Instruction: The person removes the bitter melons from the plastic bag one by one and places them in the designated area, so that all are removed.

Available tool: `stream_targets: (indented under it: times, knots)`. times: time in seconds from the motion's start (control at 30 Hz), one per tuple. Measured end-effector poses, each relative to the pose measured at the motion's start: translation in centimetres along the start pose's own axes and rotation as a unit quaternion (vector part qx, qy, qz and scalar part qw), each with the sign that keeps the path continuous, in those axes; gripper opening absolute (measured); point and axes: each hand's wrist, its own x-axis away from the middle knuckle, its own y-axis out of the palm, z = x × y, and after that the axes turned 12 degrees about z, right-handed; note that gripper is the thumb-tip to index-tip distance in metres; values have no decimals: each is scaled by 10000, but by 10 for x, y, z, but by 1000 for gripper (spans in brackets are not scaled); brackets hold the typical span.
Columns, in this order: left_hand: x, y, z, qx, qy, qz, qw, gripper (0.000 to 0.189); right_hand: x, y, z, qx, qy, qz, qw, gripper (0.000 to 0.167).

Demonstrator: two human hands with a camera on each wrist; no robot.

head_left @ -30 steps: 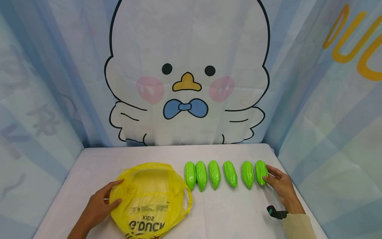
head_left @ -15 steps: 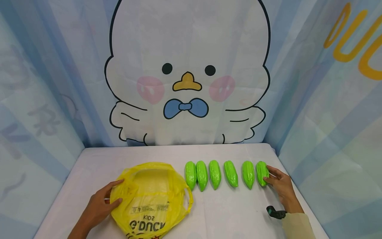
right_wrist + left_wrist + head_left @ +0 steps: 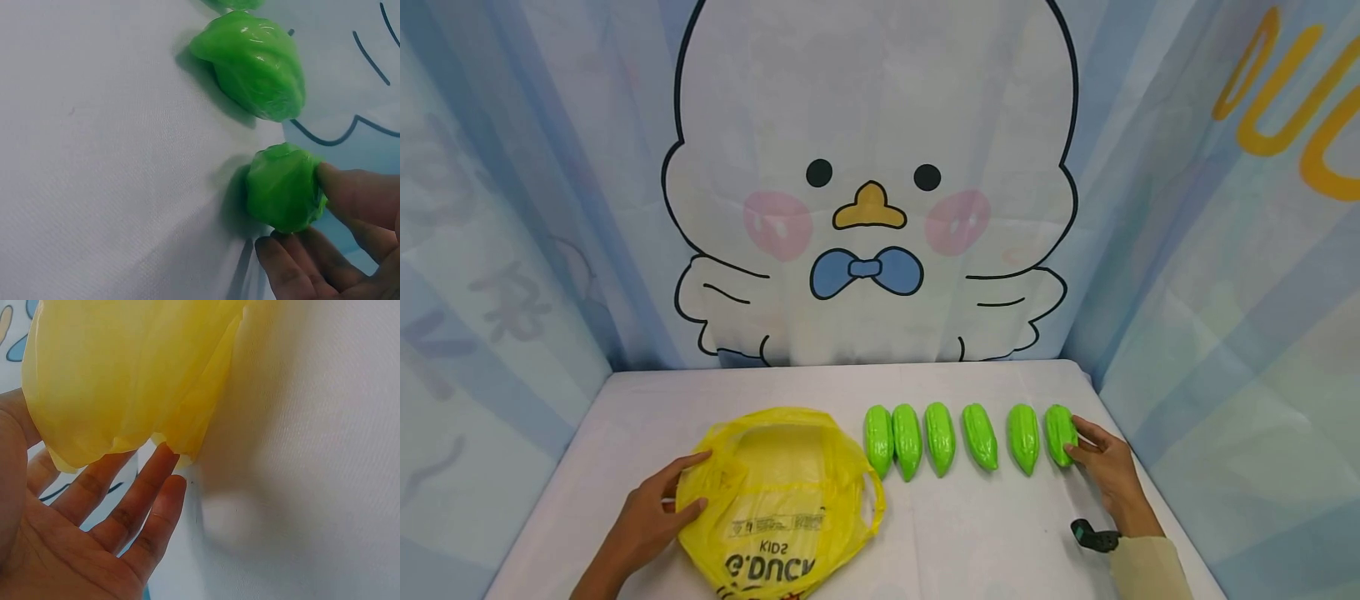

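Note:
Several glossy green ridged fruits (image 3: 940,439), blunt at one end and pointed at the other, lie in a row on the white table (image 3: 970,550). My right hand (image 3: 1108,467) pinches the rightmost green fruit (image 3: 1059,436) between thumb and fingers; the right wrist view shows this fruit (image 3: 284,187) end-on. My left hand (image 3: 643,517) touches the left side of a yellow plastic bag (image 3: 775,500) with thumb and index finger spread apart. In the left wrist view its other fingers (image 3: 119,519) are loosely extended beneath the bag's edge. What the bag contains is hidden.
Behind the table hangs a pale blue curtain (image 3: 872,100) with a printed duck face, and similar curtains stand at both sides. A black device (image 3: 1096,534) is worn at the right wrist. The bag's handle loop (image 3: 877,504) lies near the leftmost fruits.
The rightmost green fruit has shifted very slightly to the right with my right hand. My left hand and the bag have stayed in place.

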Motion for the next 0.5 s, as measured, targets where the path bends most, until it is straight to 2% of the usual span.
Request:
stream_targets:
  times: [0.27, 0.5]
  knots:
    - [0, 0, 1, -13, -37, -10, 10000, 69, 4, -2, 0, 40, -20, 211, 9998, 70]
    - [1, 0, 2, 33, -47, 17, 10000, 68, 9, -3, 0, 209, -357, 499, 9979, 71]
